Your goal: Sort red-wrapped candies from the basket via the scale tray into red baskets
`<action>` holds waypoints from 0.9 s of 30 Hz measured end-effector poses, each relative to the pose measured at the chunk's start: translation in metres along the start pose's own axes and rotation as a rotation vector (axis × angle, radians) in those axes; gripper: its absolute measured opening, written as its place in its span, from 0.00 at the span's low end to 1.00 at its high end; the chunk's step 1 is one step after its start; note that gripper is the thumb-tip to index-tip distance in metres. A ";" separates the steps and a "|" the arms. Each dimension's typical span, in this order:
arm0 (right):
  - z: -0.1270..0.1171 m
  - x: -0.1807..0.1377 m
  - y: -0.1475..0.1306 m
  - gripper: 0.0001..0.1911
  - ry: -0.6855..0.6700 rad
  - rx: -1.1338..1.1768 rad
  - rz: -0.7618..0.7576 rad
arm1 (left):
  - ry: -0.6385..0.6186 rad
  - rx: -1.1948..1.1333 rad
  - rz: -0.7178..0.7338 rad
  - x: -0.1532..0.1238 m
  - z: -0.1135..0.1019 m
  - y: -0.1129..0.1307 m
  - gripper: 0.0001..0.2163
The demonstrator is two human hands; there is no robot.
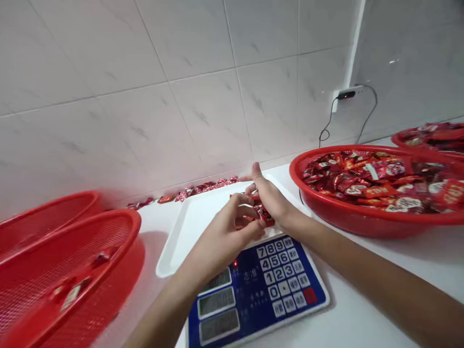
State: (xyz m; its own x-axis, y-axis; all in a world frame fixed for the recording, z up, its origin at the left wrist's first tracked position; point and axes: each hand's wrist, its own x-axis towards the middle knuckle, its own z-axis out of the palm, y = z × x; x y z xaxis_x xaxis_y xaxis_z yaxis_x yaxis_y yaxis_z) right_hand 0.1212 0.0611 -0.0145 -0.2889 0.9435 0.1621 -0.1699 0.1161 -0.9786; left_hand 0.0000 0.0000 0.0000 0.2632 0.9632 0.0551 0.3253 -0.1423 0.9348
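Observation:
Both my hands meet over the white tray (181,232) of a blue-faced weighing scale (253,290). My left hand (226,232) curls its fingers around small red wrapped candies (261,212) on the tray. My right hand (270,195) cups the same little pile from the right, fingers closed over it, one finger pointing left. Most of the pile is hidden by my fingers.
A red basket (362,220) full of red wrapped candies stands at the right, another (431,140) behind it. Two red mesh baskets (72,270) sit at the left, the front one with a few candies. Loose candies (192,190) line the tiled wall. A cable (328,123) hangs from a socket.

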 end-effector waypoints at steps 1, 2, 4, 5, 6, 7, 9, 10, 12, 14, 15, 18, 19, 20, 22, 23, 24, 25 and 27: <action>-0.001 0.001 0.001 0.34 0.021 0.025 -0.001 | 0.021 0.026 0.007 0.001 0.002 0.001 0.13; -0.003 0.002 0.001 0.34 0.031 0.044 -0.005 | 0.044 0.044 0.015 0.001 0.004 0.001 0.12; -0.004 0.002 -0.001 0.30 0.019 0.066 -0.023 | 0.098 0.060 0.036 0.002 0.004 0.003 0.12; -0.003 0.001 -0.004 0.27 0.001 0.067 -0.043 | 0.124 0.049 0.048 0.002 0.002 0.003 0.12; -0.002 0.000 -0.007 0.23 -0.034 0.065 -0.063 | 0.158 0.034 0.064 0.003 -0.002 0.004 0.11; 0.000 -0.002 -0.010 0.19 -0.081 0.066 -0.077 | 0.199 0.029 0.083 0.003 -0.007 0.004 0.12; 0.002 -0.005 -0.016 0.11 -0.183 0.064 -0.061 | 0.290 0.063 0.129 0.003 -0.019 0.005 0.13; 0.003 -0.006 -0.018 0.09 -0.220 0.052 -0.044 | 0.330 0.095 0.155 0.003 -0.025 0.005 0.14; 0.000 -0.005 -0.020 0.07 -0.258 0.018 -0.030 | 0.378 0.168 0.196 0.003 -0.036 0.004 0.13; -0.006 -0.001 -0.018 0.08 -0.256 -0.030 -0.036 | 0.404 0.241 0.220 0.003 -0.044 0.004 0.10; -0.010 0.001 -0.016 0.09 -0.253 -0.053 -0.038 | 0.406 0.270 0.222 0.003 -0.047 0.003 0.08; -0.020 0.010 -0.012 0.10 -0.250 -0.135 -0.023 | 0.388 0.289 0.209 0.004 -0.051 0.001 0.06; -0.022 0.012 -0.012 0.09 -0.255 -0.161 -0.028 | 0.381 0.279 0.204 0.004 -0.051 0.000 0.06; -0.023 0.013 -0.012 0.08 -0.251 -0.182 -0.035 | 0.376 0.268 0.202 0.005 -0.050 -0.002 0.05; -0.024 0.013 -0.013 0.08 -0.228 -0.211 -0.055 | 0.364 0.245 0.214 0.006 -0.049 -0.004 0.04; -0.024 0.013 -0.013 0.08 -0.220 -0.218 -0.067 | 0.353 0.233 0.225 0.007 -0.048 -0.005 0.04; -0.024 0.013 -0.014 0.08 -0.218 -0.219 -0.075 | 0.340 0.222 0.237 0.007 -0.048 -0.006 0.04; -0.024 0.013 -0.014 0.09 -0.222 -0.220 -0.076 | 0.327 0.216 0.246 0.008 -0.047 -0.007 0.04; -0.026 0.013 -0.015 0.10 -0.240 -0.225 -0.067 | 0.304 0.228 0.249 0.009 -0.047 -0.009 0.04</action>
State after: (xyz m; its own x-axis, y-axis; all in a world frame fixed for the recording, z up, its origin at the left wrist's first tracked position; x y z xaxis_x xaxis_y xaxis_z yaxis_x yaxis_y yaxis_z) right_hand 0.1443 0.0801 -0.0014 -0.5025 0.8343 0.2266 0.0086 0.2668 -0.9637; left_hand -0.0436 0.0205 0.0087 0.0911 0.9117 0.4006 0.4863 -0.3917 0.7811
